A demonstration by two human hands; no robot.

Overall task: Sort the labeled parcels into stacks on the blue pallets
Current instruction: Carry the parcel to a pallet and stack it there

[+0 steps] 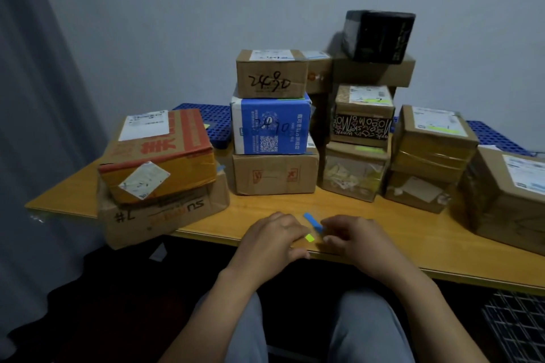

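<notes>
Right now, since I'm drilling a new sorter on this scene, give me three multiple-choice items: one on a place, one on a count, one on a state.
1. Where does the black parcel sit?
A) atop the tall back stack
B) on the floor
C) in the person's lap

2. How many boxes make up the stack holding the blue box?
A) two
B) three
C) five

3. The blue strip is:
A) stuck to a wall
B) lying on the floor
C) pinched by the right hand

Answers:
1 A: it tops everything by the wall.
2 B: the 2490 box lies above it, a plain box below.
3 C: the fingertips close on its lower end.
</notes>
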